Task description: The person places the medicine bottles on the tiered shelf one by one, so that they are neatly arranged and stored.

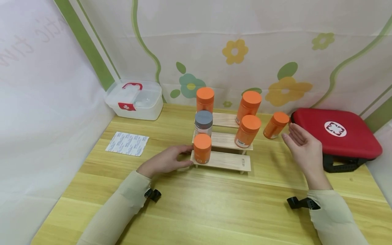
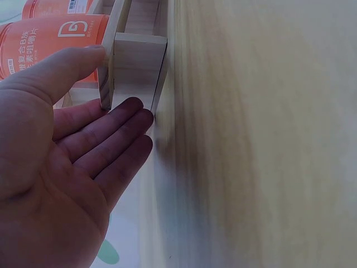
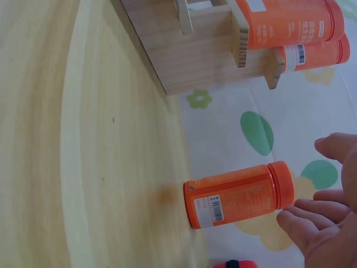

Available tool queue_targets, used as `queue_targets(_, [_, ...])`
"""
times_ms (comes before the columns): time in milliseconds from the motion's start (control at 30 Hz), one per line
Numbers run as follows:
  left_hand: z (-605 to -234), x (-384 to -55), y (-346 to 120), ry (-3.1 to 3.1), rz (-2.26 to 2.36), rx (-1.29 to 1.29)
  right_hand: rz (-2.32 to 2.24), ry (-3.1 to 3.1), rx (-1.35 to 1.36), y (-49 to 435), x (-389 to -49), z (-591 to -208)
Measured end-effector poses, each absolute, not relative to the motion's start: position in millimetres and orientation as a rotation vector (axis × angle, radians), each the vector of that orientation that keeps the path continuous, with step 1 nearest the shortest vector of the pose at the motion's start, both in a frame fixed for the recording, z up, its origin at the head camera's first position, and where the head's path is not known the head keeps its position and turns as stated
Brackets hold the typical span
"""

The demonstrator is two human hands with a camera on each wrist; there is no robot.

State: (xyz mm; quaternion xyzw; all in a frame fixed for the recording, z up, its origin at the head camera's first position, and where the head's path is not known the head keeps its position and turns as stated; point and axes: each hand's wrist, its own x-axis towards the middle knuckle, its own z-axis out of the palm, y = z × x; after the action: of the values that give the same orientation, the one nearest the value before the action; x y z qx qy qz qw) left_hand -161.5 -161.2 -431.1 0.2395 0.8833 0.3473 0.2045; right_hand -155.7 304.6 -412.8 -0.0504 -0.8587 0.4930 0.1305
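Observation:
My left hand (image 1: 171, 159) is at the left end of a three-step wooden rack (image 1: 226, 160), its thumb and fingertips touching the lowest step. In the left wrist view its fingers (image 2: 106, 134) look nearly straight. An orange vitamin bottle (image 1: 202, 149) stands on that step. On the middle step are a grey-lidded bottle (image 1: 203, 121) and an orange bottle (image 1: 247, 131). Two more orange bottles (image 1: 205, 99) (image 1: 249, 105) stand on the top step. My right hand (image 1: 303, 148), fingers loosely extended, is beside the lid of another orange bottle (image 3: 237, 195), upright on the table; contact is unclear.
A red first-aid case (image 1: 337, 136) with a black handle lies at the right. At the back left stands a clear-lidded white medicine box (image 1: 134, 102). A flat printed packet (image 1: 128, 144) lies in front of it. Printed fabric (image 1: 196, 41) hangs behind the table.

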Motion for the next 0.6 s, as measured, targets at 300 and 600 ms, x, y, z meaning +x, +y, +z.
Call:
queue_targets(300, [-431, -161, -162, 2.459, 0.974, 0.665, 1.506, -2.522, -0.217, 308, -176, -417])
queue_targets(600, [-431, -161, -161, 2.461, 0.968, 0.663, 1.563, -2.516, -0.257, 309, -190, -421])
